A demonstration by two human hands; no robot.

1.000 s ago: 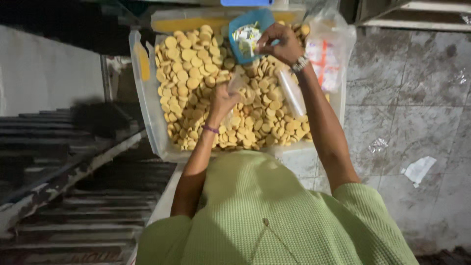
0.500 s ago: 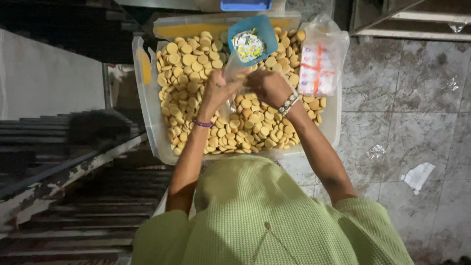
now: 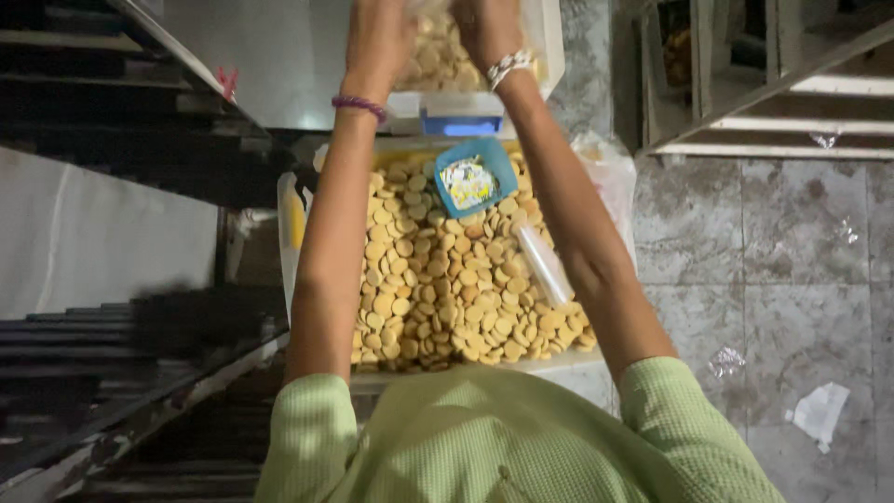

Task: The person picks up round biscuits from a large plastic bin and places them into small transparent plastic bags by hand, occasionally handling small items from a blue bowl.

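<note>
Dim overall; light falls on biscuits [image 3: 456,279] at centre, deep shadow at 9 o'clock, hands blurred at 12 o'clock.

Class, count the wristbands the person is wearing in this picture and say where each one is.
2. A purple band is on the left wrist; a white beaded bracelet is on the right wrist. Both hands are raised over the biscuit bin.

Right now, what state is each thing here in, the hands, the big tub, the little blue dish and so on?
Left hand: raised, closed on a clear bag of round biscuits.
Right hand: raised, gripping the same bag.
Large clear plastic tub: open, full of round golden biscuits.
Small blue square dish: upright on the biscuits, holding small pale packets.
Clear plastic tube: lying on the biscuits.
Torn white paper scrap: on the tiled floor.
</note>
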